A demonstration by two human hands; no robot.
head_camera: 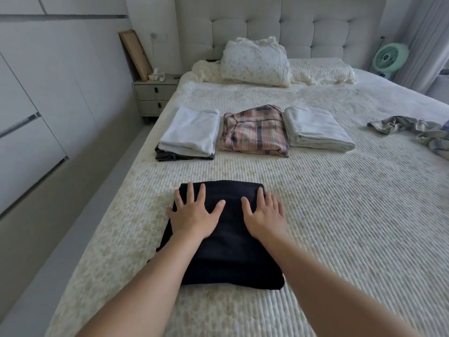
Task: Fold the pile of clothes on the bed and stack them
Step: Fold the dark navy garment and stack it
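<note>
A folded black garment (230,254) lies on the bed (340,215) right in front of me. My left hand (194,215) rests flat on its far left part, fingers spread. My right hand (266,216) lies flat on its far right part, fingers apart. Neither hand grips anything. Farther up the bed sit three folded lots in a row: a white garment on a dark one (189,132), a plaid garment (254,131), and a white folded garment (315,130). A crumpled, unfolded grey garment (413,130) lies at the right edge.
Pillows and a bundled floral cover (255,62) lie against the tufted headboard. A nightstand (154,93) stands left of the bed, with a wardrobe wall beyond the narrow aisle. A green fan (388,57) stands at the far right by the curtains.
</note>
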